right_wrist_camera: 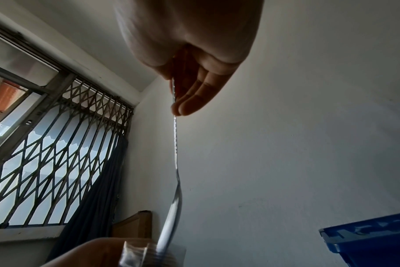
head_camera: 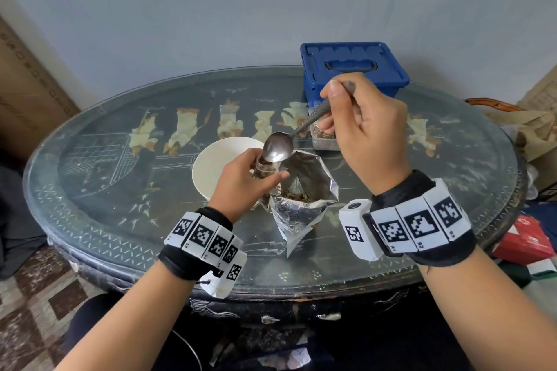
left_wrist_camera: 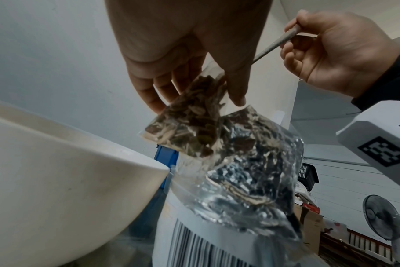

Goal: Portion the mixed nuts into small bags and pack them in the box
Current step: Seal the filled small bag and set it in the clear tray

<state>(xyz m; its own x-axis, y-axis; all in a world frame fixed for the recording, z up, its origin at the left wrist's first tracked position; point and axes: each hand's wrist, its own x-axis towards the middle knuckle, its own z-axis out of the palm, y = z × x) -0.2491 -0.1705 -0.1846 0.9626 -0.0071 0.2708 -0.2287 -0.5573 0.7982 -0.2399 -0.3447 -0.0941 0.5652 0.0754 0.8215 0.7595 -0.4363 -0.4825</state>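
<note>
Left hand (head_camera: 241,181) curled round small clear bag (left_wrist_camera: 189,122) of mixed nuts, thumb one side, fingers (left_wrist_camera: 149,94) the other; bag mouth up, part full. Held just above big foil pouch (head_camera: 301,190), which stands open on glass tabletop (head_camera: 120,190) directly below and btwn both hands, nuts visible inside.

Right hand (head_camera: 367,135) pinching spoon (head_camera: 278,149) by far end of handle, thumb on top, other fingers loosely curled under. Spoon angled down twd left hand, bowl tipped at mouth of small bag, touching or just over it; cannot tell if anything left on bowl.

White bowl (head_camera: 217,159) just beyond and left of left hand, partly hidden by it. Blue box (head_camera: 355,69) w/ lid shut and handle on top, beyond right hand. Clear tub (head_camera: 324,138) w/ nuts in front of box, mostly behind right hand.

Marker bands on both wrists.
</note>
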